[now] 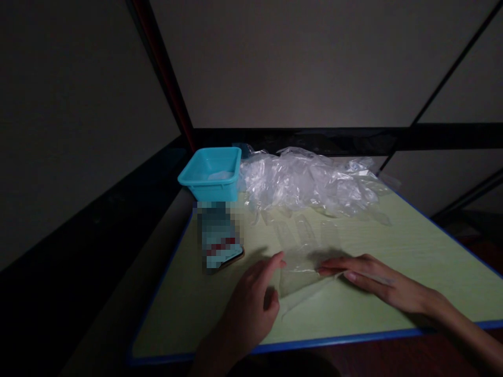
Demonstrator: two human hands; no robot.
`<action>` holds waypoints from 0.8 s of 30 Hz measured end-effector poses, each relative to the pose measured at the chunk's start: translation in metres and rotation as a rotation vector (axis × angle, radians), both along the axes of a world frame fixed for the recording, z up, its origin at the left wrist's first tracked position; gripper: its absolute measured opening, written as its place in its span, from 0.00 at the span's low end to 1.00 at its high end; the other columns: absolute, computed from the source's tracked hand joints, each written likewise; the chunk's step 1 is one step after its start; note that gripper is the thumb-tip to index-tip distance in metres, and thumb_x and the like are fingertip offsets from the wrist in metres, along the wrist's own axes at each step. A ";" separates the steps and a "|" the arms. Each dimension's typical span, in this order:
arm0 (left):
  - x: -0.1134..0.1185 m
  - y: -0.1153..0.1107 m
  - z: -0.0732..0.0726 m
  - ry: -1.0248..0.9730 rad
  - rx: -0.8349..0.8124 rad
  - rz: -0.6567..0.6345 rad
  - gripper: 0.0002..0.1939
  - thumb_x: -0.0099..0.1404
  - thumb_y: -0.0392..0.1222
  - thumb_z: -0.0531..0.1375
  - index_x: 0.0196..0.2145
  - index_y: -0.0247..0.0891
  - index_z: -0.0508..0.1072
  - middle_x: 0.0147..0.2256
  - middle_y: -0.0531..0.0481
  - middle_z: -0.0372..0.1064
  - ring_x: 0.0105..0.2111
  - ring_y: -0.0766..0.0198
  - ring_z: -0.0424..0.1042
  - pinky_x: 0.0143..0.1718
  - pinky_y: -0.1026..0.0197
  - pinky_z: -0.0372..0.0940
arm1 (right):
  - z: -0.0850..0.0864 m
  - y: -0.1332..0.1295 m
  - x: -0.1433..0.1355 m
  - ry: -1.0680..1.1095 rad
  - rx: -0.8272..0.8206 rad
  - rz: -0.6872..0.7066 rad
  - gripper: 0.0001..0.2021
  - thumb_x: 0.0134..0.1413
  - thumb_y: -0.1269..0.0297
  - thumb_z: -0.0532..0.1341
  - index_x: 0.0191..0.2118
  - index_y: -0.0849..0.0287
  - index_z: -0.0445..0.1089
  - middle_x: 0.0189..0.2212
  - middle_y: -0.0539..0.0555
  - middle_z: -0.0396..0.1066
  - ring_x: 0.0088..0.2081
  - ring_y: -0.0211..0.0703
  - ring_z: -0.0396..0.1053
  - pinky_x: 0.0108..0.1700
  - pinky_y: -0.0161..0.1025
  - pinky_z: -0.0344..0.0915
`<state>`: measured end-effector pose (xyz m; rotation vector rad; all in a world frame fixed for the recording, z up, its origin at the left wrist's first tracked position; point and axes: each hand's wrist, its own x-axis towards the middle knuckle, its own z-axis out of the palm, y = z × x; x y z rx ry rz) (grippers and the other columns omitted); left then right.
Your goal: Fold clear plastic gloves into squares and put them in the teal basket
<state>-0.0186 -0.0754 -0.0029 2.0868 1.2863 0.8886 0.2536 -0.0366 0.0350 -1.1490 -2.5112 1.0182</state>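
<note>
A clear disposable plastic glove point(302, 256) lies spread on the table, its fingers pointing away from me and its loose edge toward me. My left hand point(253, 298) is at the glove's left side, fingers bent and apart from the thumb, the fingertips at the plastic's edge. From the right, my right hand point(377, 280) reaches in with fingers stretched out low over the glove's right side. A fold of the plastic runs between its thumb and fingers; whether it is pinched there is hard to see.
Behind the glove lies a large heap of crumpled clear plastic point(302, 180). A turquoise basin point(214, 189) with something pale inside stands at the back left. In front of it lies a phone point(226, 256), partly blurred out. The pale table point(412, 251) has a blue edge.
</note>
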 end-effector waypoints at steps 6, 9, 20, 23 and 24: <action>-0.001 -0.001 -0.002 -0.010 -0.059 -0.057 0.36 0.55 0.22 0.46 0.59 0.45 0.50 0.49 0.52 0.66 0.51 0.64 0.63 0.55 0.58 0.56 | -0.006 -0.001 0.002 0.041 0.015 0.033 0.18 0.63 0.58 0.48 0.55 0.47 0.62 0.53 0.50 0.65 0.52 0.48 0.64 0.52 0.50 0.61; -0.002 -0.001 -0.001 0.001 -0.089 -0.078 0.36 0.56 0.22 0.46 0.60 0.44 0.49 0.49 0.51 0.67 0.50 0.64 0.64 0.54 0.57 0.57 | -0.002 -0.001 0.000 0.045 -0.001 0.022 0.18 0.63 0.56 0.48 0.54 0.48 0.64 0.53 0.51 0.65 0.51 0.49 0.64 0.52 0.50 0.60; 0.002 0.006 0.011 0.084 -0.162 -0.005 0.32 0.51 0.32 0.61 0.55 0.41 0.61 0.47 0.47 0.69 0.48 0.56 0.67 0.51 0.53 0.60 | -0.010 0.020 0.009 0.184 -0.213 -0.138 0.21 0.59 0.49 0.50 0.53 0.52 0.65 0.51 0.55 0.67 0.54 0.54 0.61 0.56 0.57 0.54; 0.009 0.014 0.011 0.035 -0.170 0.055 0.22 0.54 0.32 0.59 0.48 0.40 0.69 0.38 0.49 0.74 0.42 0.56 0.72 0.48 0.53 0.63 | -0.007 0.030 0.005 0.286 -0.304 -0.084 0.20 0.60 0.50 0.51 0.51 0.54 0.67 0.52 0.55 0.66 0.54 0.51 0.61 0.57 0.55 0.52; 0.011 0.017 0.012 0.008 -0.180 0.065 0.21 0.54 0.31 0.59 0.47 0.40 0.69 0.36 0.50 0.75 0.40 0.56 0.73 0.47 0.54 0.63 | -0.006 0.033 0.003 0.315 -0.351 -0.075 0.20 0.60 0.50 0.51 0.50 0.55 0.68 0.51 0.55 0.68 0.53 0.50 0.63 0.56 0.55 0.54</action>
